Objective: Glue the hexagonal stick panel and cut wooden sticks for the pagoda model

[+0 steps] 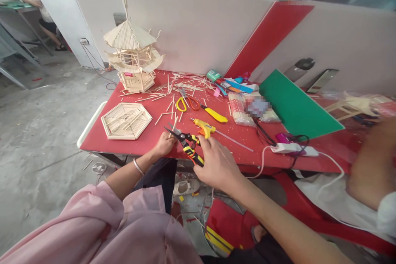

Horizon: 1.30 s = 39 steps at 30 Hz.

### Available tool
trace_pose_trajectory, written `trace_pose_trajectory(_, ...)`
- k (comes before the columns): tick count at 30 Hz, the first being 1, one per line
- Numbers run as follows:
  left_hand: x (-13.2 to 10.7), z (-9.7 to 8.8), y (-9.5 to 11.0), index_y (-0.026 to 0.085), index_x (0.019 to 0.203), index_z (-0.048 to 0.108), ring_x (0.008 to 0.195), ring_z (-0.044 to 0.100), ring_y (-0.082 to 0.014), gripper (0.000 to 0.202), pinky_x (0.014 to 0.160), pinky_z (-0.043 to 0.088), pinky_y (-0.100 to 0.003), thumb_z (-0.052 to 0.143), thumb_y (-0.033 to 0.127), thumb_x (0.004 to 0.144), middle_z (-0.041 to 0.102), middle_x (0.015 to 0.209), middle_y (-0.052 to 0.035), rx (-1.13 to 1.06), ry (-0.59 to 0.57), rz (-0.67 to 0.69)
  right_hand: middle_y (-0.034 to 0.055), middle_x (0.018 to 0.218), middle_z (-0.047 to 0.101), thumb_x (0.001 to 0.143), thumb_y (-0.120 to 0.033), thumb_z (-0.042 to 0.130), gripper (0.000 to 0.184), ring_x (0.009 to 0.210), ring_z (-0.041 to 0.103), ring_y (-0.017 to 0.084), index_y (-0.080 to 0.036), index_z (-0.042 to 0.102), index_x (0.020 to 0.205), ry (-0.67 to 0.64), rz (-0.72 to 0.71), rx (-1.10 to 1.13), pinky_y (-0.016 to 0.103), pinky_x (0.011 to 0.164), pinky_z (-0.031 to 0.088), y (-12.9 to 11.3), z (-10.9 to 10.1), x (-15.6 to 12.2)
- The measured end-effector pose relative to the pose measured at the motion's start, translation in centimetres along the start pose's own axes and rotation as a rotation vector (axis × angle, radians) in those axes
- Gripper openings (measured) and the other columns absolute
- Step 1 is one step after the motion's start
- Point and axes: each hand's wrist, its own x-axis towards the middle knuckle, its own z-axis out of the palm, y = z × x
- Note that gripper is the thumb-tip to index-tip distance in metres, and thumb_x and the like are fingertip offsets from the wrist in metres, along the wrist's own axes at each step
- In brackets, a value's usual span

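Note:
My left hand [166,144] is closed on thin wooden sticks [175,124], which poke up from its fingers at the table's front edge. In my right hand [218,161] are pruning shears [189,145] with black and yellow handles. Their dark blades are parted and reach to the sticks; whether they touch the wood I cannot tell. A yellow glue gun [204,127] with a clear glue stick lies just beyond my right hand. Left of my left hand rests an octagonal panel [126,121] made of sticks. Behind that panel stands a stick-built pagoda model [133,55].
On the red table [93,135] lie scissors [187,101], a yellow-handled cutter [215,114], loose sticks and bagged stick bundles [239,109]. A green board [297,107] leans at right. A white power strip [295,149] trails cords. Another person's arm [373,165] is at far right.

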Motion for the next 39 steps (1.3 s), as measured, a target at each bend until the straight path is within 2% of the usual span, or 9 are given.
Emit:
trace_pose_trajectory(6, -0.5, 0.1, 0.1, 0.016, 0.054, 0.055, 0.048, 0.039, -0.0083, 0.052, 0.05, 0.031, -0.024, 0.065, 0.062, 0.075, 0.047, 0.048, 0.0019, -0.03, 0.029, 0.023, 0.0205, 0.124, 0.059, 0.072, -0.026, 0.062, 0.073, 0.111, 0.059, 0.035, -0.01, 0.044, 0.141, 0.045, -0.005, 0.021, 0.042, 0.088, 0.046, 0.5, 1.0, 0.1)
trace_pose_trajectory(10, -1.9, 0.3, 1.4, 0.016, 0.067, 0.056, 0.055, 0.042, -0.0088, 0.053, 0.055, 0.036, -0.023, 0.069, 0.068, 0.072, 0.05, 0.058, 0.0033, -0.118, 0.097, 0.155, 0.0187, 0.126, 0.058, 0.071, -0.025, 0.063, 0.073, 0.11, 0.06, 0.034, -0.012, 0.044, 0.141, 0.061, 0.007, 0.115, 0.044, 0.09, 0.047, 1.1, 1.5, -0.2)
trace_pose_trajectory(12, -3.0, 0.3, 2.4, 0.018, 0.068, 0.053, 0.056, 0.041, -0.0087, 0.05, 0.056, 0.037, -0.022, 0.066, 0.065, 0.078, 0.049, 0.059, 0.0039, -0.09, 0.166, 0.242, 0.0175, 0.125, 0.059, 0.07, -0.022, 0.061, 0.073, 0.112, 0.059, 0.034, -0.013, 0.044, 0.14, 0.072, -0.006, 0.188, 0.044, 0.093, 0.047, 1.6, 1.7, -0.6)
trace_pose_trajectory(15, -4.3, 0.4, 3.8, 0.018, 0.062, 0.05, 0.056, 0.042, -0.0092, 0.048, 0.057, 0.037, -0.023, 0.059, 0.057, 0.088, 0.049, 0.057, 0.0028, 0.074, 0.229, 0.323, 0.0159, 0.122, 0.059, 0.068, -0.018, 0.058, 0.072, 0.112, 0.058, 0.032, -0.012, 0.044, 0.138, 0.094, -0.046, 0.307, 0.044, 0.096, 0.047, 2.3, 2.0, -1.1)
trace_pose_trajectory(20, -5.4, 0.6, 5.7, 0.016, 0.07, 0.062, 0.058, 0.047, -0.0098, 0.04, 0.061, 0.039, -0.023, 0.051, 0.045, 0.096, 0.056, 0.063, 0.0005, 0.208, 0.173, 0.372, 0.016, 0.117, 0.059, 0.067, -0.015, 0.056, 0.067, 0.11, 0.058, 0.03, -0.01, 0.045, 0.133, 0.087, -0.083, 0.408, 0.043, 0.096, 0.048, 2.9, 2.3, -1.6)
trace_pose_trajectory(23, -5.7, 0.6, 6.6, 0.016, 0.071, 0.062, 0.059, 0.047, -0.01, 0.038, 0.06, 0.038, -0.022, 0.05, 0.042, 0.096, 0.055, 0.063, 0.0006, 0.228, 0.147, 0.385, 0.0169, 0.119, 0.058, 0.068, -0.014, 0.056, 0.066, 0.114, 0.056, 0.031, -0.01, 0.045, 0.132, 0.105, -0.104, 0.426, 0.045, 0.099, 0.046, 2.9, 2.6, -1.8)
trace_pose_trajectory(29, -6.1, 0.7, 7.3, 0.017, 0.062, 0.051, 0.054, 0.041, -0.0085, 0.045, 0.056, 0.035, -0.022, 0.054, 0.05, 0.093, 0.049, 0.057, 0.0023, 0.15, 0.04, 0.34, 0.0145, 0.117, 0.058, 0.063, -0.011, 0.055, 0.064, 0.112, 0.056, 0.029, -0.014, 0.046, 0.126, 0.098, -0.115, 0.45, 0.043, 0.097, 0.047, 2.9, 2.8, -2.6)
trace_pose_trajectory(35, -7.0, 1.0, 6.6, 0.017, 0.065, 0.05, 0.045, 0.03, -0.0054, 0.048, 0.045, 0.024, -0.021, 0.064, 0.059, 0.085, 0.041, 0.052, 0.0055, -0.183, -0.05, 0.147, 0.0106, 0.102, 0.057, 0.065, -0.014, 0.055, 0.05, 0.098, 0.057, 0.028, -0.017, 0.047, 0.114, 0.13, -0.169, 0.428, 0.041, 0.087, 0.049, 2.9, 2.3, -3.2)
trace_pose_trajectory(39, -7.5, 1.4, 7.0, 0.014, 0.064, 0.059, 0.043, 0.031, -0.0041, 0.046, 0.044, 0.022, -0.021, 0.07, 0.055, 0.083, 0.044, 0.051, 0.0044, -0.208, 0.029, 0.148, 0.01, 0.103, 0.058, 0.065, -0.015, 0.055, 0.048, 0.096, 0.058, 0.026, -0.018, 0.047, 0.112, 0.141, -0.173, 0.466, 0.041, 0.086, 0.05, 2.8, 2.2, -3.3)
